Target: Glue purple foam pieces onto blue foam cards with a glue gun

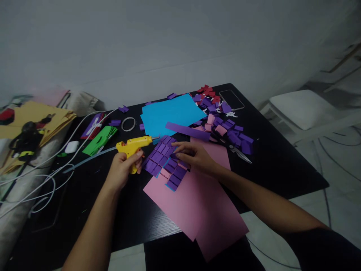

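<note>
My left hand (125, 165) is closed round the handle of a yellow hot glue gun (137, 145), whose nozzle points right over the work. A long translucent glue stick (96, 156) sticks out of its back. In front of it lies a piece covered with rows of folded purple paper (160, 154), with a pink patch and blue edges showing. My right hand (194, 156) is over the right part of this piece, fingers pinched on a small purple paper piece (175, 152). Under the work are pink paper sheets (208, 214).
Blue sheets (172, 113) and a purple strip (187, 130) lie behind the work. Scissors (239, 153), loose folded paper pieces (237, 135) and a phone (231, 99) are on the right. A tape roll (128, 124), green paper (100, 141) and white cables (50, 180) are leftward. A white stool (304, 109) stands beyond the table.
</note>
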A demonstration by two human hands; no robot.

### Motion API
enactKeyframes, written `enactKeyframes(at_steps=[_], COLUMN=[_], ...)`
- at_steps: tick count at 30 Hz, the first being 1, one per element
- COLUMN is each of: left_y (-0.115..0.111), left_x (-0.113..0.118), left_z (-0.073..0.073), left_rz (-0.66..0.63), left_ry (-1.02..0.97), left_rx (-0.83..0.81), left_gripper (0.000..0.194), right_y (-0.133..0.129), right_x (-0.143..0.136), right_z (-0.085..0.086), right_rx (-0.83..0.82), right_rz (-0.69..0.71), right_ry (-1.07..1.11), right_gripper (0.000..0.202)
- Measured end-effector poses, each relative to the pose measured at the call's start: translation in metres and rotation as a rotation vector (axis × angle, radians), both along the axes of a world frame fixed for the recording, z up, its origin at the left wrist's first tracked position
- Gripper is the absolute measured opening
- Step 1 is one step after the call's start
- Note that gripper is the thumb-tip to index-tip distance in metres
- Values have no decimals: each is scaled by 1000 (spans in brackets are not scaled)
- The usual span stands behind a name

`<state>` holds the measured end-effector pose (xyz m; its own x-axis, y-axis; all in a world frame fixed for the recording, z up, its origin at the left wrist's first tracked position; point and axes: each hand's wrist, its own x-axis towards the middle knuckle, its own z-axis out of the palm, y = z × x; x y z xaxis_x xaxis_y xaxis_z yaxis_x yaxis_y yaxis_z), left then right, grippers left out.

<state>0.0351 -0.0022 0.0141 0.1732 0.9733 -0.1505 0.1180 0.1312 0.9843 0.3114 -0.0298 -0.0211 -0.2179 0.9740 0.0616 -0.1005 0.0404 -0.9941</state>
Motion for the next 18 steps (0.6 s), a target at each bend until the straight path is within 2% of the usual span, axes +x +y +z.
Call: enactKeyframes(at_steps=[5, 10, 18], left_y=[-4, -5, -5], left_x=[15, 16, 18], left_z=[-10, -15, -16], left_rz=[-100, -148, -99], left_ry=[-94, -109, -112], left_rx=[-111, -153, -135], left_gripper=[43, 47, 43], right_y=[-5, -7, -1], right_x=[-5, -9, -7], right_z=[10, 12, 1], right_rx=[-137, -190, -239], right_rz=[94, 103, 45], right_ry=[134, 206, 212], right_gripper=[18, 24, 28])
